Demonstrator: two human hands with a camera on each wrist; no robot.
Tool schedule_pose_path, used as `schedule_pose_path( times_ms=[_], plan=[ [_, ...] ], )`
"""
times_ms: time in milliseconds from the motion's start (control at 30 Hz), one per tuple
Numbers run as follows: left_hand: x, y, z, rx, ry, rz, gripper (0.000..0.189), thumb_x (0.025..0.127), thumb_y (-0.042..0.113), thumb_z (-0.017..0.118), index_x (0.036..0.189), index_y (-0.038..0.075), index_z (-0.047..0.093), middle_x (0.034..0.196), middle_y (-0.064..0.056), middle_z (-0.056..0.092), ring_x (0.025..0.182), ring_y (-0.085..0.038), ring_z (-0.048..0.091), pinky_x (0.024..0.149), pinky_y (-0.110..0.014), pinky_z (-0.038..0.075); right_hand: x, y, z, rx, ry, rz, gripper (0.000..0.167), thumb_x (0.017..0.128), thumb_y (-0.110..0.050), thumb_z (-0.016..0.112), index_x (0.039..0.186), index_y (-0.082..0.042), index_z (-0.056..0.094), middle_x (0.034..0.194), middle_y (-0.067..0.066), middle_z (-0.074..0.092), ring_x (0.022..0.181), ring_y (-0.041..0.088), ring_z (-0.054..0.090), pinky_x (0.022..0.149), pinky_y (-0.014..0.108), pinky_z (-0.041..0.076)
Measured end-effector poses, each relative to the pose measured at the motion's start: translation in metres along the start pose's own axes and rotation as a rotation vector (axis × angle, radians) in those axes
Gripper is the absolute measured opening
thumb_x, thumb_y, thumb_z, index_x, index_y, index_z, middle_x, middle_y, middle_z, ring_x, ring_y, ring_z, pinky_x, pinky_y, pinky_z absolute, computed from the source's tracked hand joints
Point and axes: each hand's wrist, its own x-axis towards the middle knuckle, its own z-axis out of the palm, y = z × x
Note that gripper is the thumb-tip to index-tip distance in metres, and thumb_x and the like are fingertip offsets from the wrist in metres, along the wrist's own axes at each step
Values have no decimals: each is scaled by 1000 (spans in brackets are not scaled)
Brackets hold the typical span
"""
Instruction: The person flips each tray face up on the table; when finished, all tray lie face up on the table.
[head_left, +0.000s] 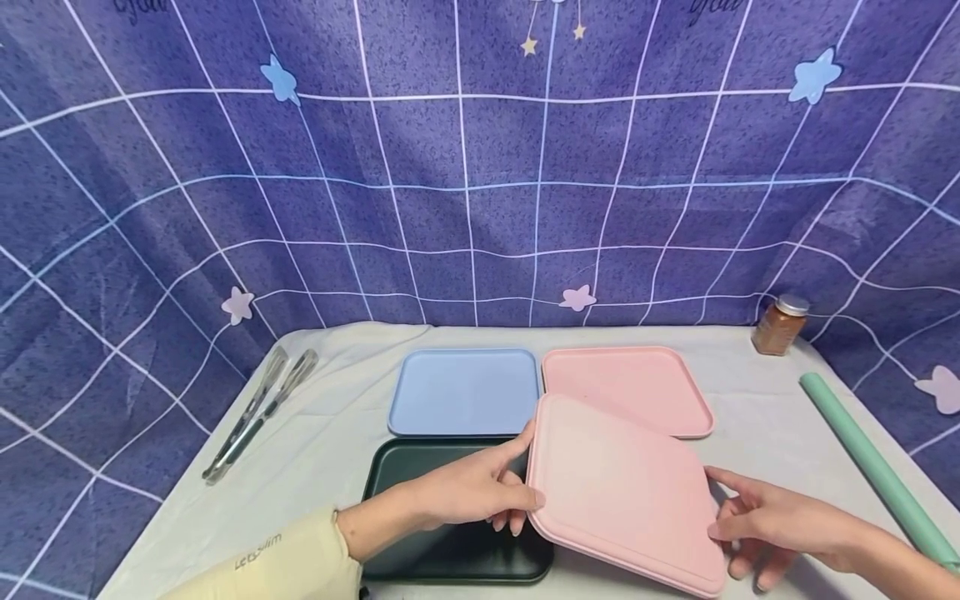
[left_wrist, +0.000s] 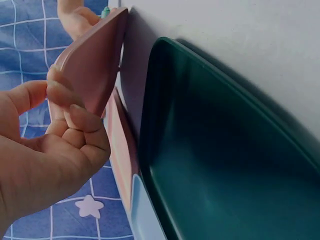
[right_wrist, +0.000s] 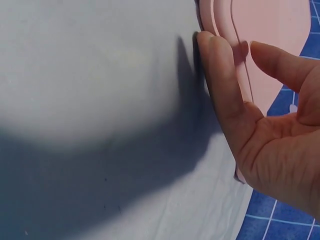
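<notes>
Between both hands, a pink tray (head_left: 626, 492) is held tilted over the table, its left side higher than its right. My left hand (head_left: 480, 492) pinches its left edge, thumb on the near face and the other fingers curled behind. At the opposite edge, my right hand (head_left: 780, 521) grips with the thumb on top and fingertips underneath, close over the cloth. Under my left forearm lies a dark green tray (head_left: 450, 554), partly covered by the arm. Behind the held tray, a second pink tray (head_left: 626, 379) lies flat, its front corner hidden.
A light blue tray (head_left: 465, 392) lies behind the green one. Metal tongs (head_left: 258, 417) rest at the left. On the right are a green roll (head_left: 870, 458) and a brown jar with a silver lid (head_left: 782, 325). A purple patterned curtain (head_left: 502, 217) hangs behind the white cloth.
</notes>
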Motion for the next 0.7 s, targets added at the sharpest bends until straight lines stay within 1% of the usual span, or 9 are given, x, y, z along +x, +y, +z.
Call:
schedule_pose_path(
  times_ms=[133, 233, 433, 600, 700],
  plan=[
    [2, -1, -1, 0, 18, 12, 94, 92, 21, 67, 161, 34, 4, 63, -4, 61, 56, -14, 51, 58, -25, 44, 2, 1, 2, 6, 11, -14, 96, 98, -16, 60, 151, 12, -15, 94, 10, 63, 73, 19, 71, 54, 31, 57],
    [1, 1, -1, -7, 20, 24, 94, 92, 22, 67, 162, 32, 5, 63, -3, 61, 56, -13, 51, 58, -24, 44, 3, 2, 2, 12, 15, -19, 96, 98, -16, 61, 152, 10, -14, 94, 10, 63, 73, 19, 71, 54, 31, 57],
    [1, 11, -1, -29, 36, 32, 95, 90, 23, 68, 162, 33, 6, 62, 0, 59, 58, -12, 52, 58, -23, 43, 4, 3, 3, 26, 8, -27, 96, 98, -16, 60, 153, 9, -15, 95, 11, 64, 74, 20, 71, 55, 32, 57],
    [4, 18, 0, -12, 48, 52, 93, 90, 21, 67, 161, 36, 8, 61, -1, 58, 57, -12, 52, 58, -22, 44, 5, 2, 4, 37, -2, -24, 97, 98, -16, 60, 152, 9, -16, 96, 11, 64, 75, 21, 72, 55, 32, 58],
    [6, 23, 0, -7, 55, 64, 94, 90, 18, 67, 161, 34, 8, 62, -1, 59, 57, -11, 54, 57, -22, 44, 5, 1, 4, 38, -4, -25, 97, 98, -16, 60, 152, 10, -17, 96, 12, 65, 75, 21, 72, 56, 33, 58]
  ],
)
